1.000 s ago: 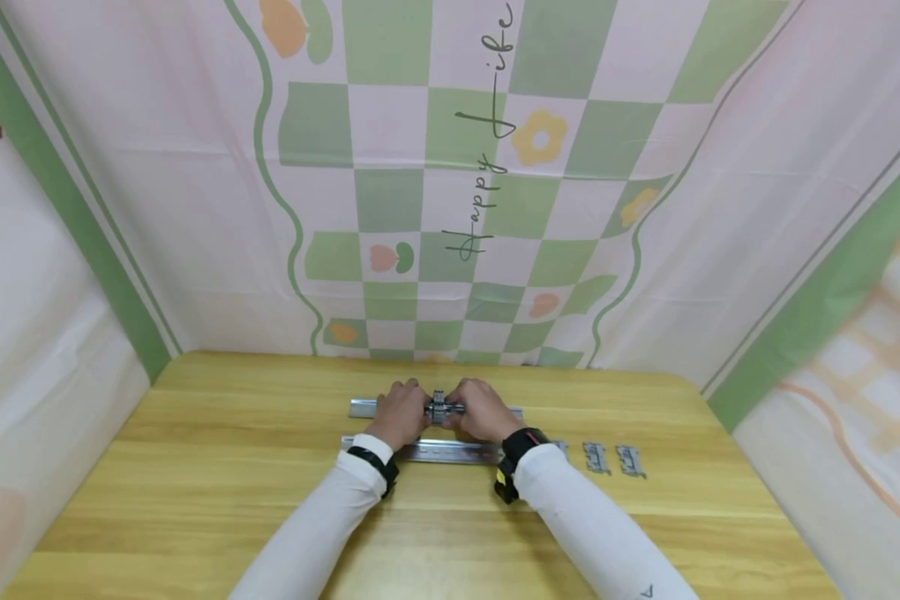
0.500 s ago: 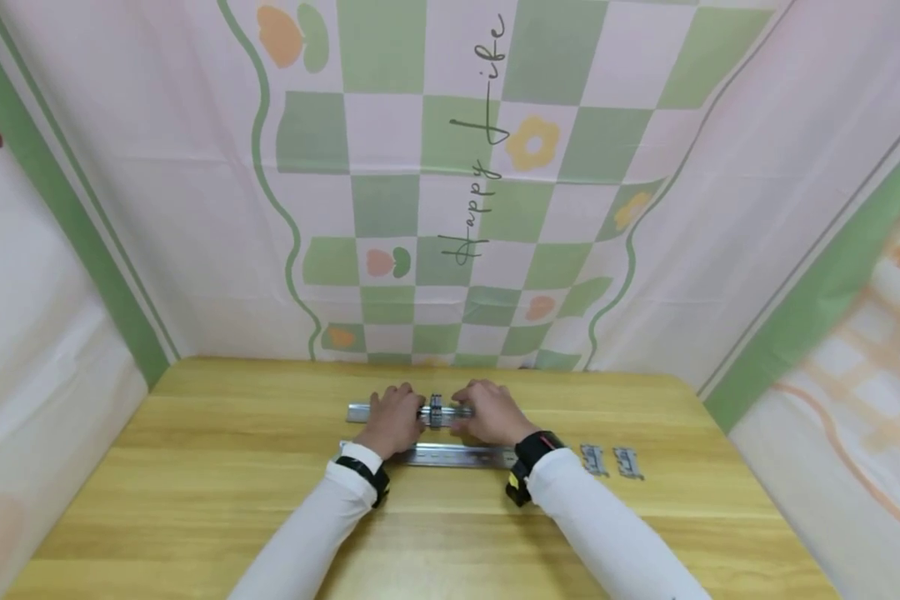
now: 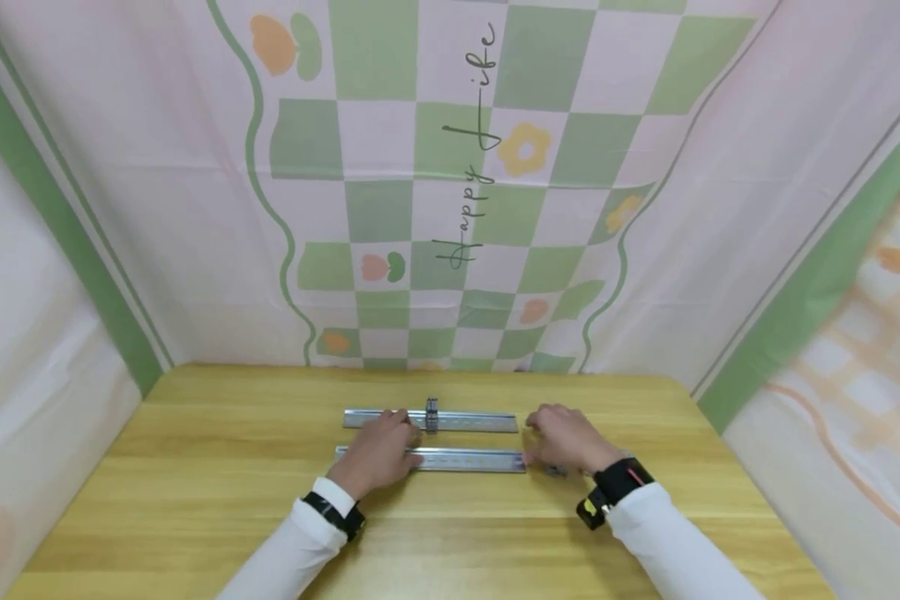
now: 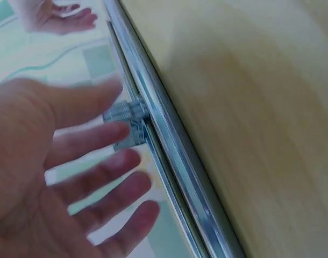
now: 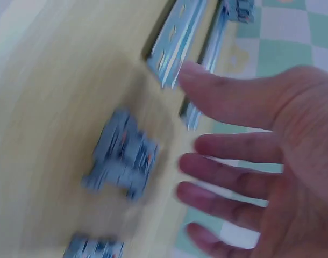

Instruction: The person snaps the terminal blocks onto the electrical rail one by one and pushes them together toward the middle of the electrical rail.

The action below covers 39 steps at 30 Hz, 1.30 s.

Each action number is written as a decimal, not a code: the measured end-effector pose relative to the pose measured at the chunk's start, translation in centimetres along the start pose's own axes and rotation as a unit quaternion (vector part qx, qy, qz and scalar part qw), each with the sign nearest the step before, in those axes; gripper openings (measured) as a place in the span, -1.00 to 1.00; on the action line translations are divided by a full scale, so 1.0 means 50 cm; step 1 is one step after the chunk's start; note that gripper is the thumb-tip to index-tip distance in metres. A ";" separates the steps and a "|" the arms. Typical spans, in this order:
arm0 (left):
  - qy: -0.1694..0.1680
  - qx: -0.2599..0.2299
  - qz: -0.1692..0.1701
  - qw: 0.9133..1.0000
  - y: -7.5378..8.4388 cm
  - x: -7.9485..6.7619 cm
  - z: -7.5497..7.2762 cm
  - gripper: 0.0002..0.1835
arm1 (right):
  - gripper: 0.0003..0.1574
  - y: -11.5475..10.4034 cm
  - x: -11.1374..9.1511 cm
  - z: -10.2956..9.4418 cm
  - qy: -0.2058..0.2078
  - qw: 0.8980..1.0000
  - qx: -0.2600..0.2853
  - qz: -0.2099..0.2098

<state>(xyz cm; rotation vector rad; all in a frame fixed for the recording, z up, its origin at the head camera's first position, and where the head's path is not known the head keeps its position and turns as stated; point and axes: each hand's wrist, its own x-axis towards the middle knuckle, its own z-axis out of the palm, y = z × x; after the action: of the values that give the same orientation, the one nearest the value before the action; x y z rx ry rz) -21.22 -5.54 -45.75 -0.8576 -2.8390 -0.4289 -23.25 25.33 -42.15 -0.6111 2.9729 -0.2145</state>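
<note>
Two slotted metal DIN rails lie parallel on the table, a far rail (image 3: 480, 422) and a near rail (image 3: 468, 460). A small cluster of grey terminal blocks (image 3: 432, 415) sits upright across the far rail. My left hand (image 3: 378, 454) is over the left part of both rails, its fingers spread beside the cluster in the left wrist view and nothing held. Beyond the rails' right ends is my right hand (image 3: 570, 440), fingers apart and holding nothing. A loose grey terminal block (image 5: 123, 153) lies on the table near its fingertips, mostly covered by that hand in the head view.
Another loose terminal block (image 5: 94, 247) lies farther along, cut off by the right wrist view's lower edge. A patterned curtain (image 3: 450, 208) hangs behind the wooden table (image 3: 450, 550), with more cloth at both sides.
My right hand has left the far rail and moved right, over the loose terminal blocks. My left hand has drawn back toward me and slightly left; the cluster stays on the rail.
</note>
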 end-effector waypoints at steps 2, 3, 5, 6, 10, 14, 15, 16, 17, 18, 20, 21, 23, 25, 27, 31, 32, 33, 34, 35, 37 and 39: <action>-0.020 0.008 0.008 1.000 0.001 -0.008 0.001 -0.60 | -0.25 0.009 -0.017 -0.002 -0.019 1.000 -0.013 0.004; -0.027 0.015 0.010 0.999 0.000 -0.011 0.002 -0.58 | -0.25 0.012 -0.024 -0.001 -0.025 0.999 -0.019 0.002; -0.038 0.019 0.004 0.999 -0.001 -0.015 0.004 -0.53 | -0.26 0.018 -0.033 0.004 -0.031 0.999 -0.032 -0.006; -0.041 0.019 0.001 0.999 -0.002 -0.016 0.005 -0.54 | -0.27 0.020 -0.036 0.006 -0.030 0.999 -0.036 -0.009; -0.054 -0.005 -0.005 0.999 -0.001 -0.015 0.006 -0.64 | -0.41 0.025 -0.044 0.017 -0.015 0.999 -0.033 -0.021; -0.061 -0.019 -0.007 0.998 0.003 -0.012 0.003 -0.71 | -0.57 0.028 -0.046 0.019 -0.002 0.999 -0.019 -0.047; -0.062 -0.020 -0.007 0.998 0.004 -0.012 0.003 -0.73 | -0.60 0.028 -0.045 0.018 0.000 0.998 -0.018 -0.054; -0.062 -0.019 -0.007 0.998 0.004 -0.013 0.002 -0.74 | -0.60 0.027 -0.045 0.017 0.002 0.998 -0.019 -0.058; -0.061 -0.018 -0.007 0.998 0.005 -0.013 0.002 -0.76 | -0.60 0.026 -0.044 0.017 0.004 0.998 -0.018 -0.061; -0.061 -0.016 -0.007 0.998 0.006 -0.014 0.001 -0.77 | -0.62 0.023 -0.044 0.015 0.008 0.998 -0.021 -0.064; -0.060 -0.012 -0.005 0.998 0.007 -0.016 0.001 -0.79 | -0.60 0.014 -0.041 0.010 0.018 0.997 -0.019 -0.068; -0.059 -0.012 -0.003 0.998 0.008 -0.017 0.000 -0.80 | -0.59 0.007 -0.039 0.007 0.022 0.997 -0.013 -0.069; -0.057 -0.010 0.001 0.998 0.009 -0.018 0.000 -0.81 | -0.54 -0.012 -0.034 0.002 0.033 0.996 0.020 -0.080; -0.056 -0.008 0.004 0.998 0.011 -0.019 0.001 -0.83 | -0.49 -0.034 -0.028 -0.003 0.040 0.992 0.065 -0.098; -0.054 -0.008 0.008 0.998 0.012 -0.018 0.003 -0.86 | -0.45 -0.058 -0.020 -0.003 0.043 0.986 0.111 -0.112; -0.051 -0.007 0.011 0.999 0.015 -0.016 0.006 -0.89 | -0.41 -0.099 -0.001 0.006 0.040 0.971 0.195 -0.134; -0.049 -0.006 0.012 0.999 0.015 -0.015 0.006 -0.90 | -0.41 -0.108 0.005 0.010 0.038 0.967 0.212 -0.138; -0.048 -0.006 0.013 0.999 0.016 -0.015 0.007 -0.91 | -0.40 -0.117 0.011 0.015 0.034 0.963 0.228 -0.142; -0.048 -0.006 0.013 0.999 0.016 -0.015 0.007 -0.91 | -0.40 -0.124 0.017 0.020 0.033 0.959 0.239 -0.146; -0.047 -0.005 0.013 0.999 0.016 -0.015 0.006 -0.92 | -0.40 -0.132 0.022 0.025 0.032 0.957 0.249 -0.148; -0.045 -0.003 0.016 0.999 0.017 -0.015 0.006 -0.92 | -0.39 -0.148 0.032 0.035 0.030 0.952 0.266 -0.149; -0.042 -0.002 0.019 0.999 0.018 -0.016 0.005 -0.93 | -0.39 -0.161 0.040 0.044 0.026 0.950 0.273 -0.146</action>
<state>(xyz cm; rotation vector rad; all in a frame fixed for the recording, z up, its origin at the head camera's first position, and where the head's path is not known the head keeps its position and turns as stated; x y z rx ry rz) -20.07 -5.14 -45.95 -0.9501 -2.8936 -0.4035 -21.73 16.95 -43.18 -0.9573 2.6548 -1.0437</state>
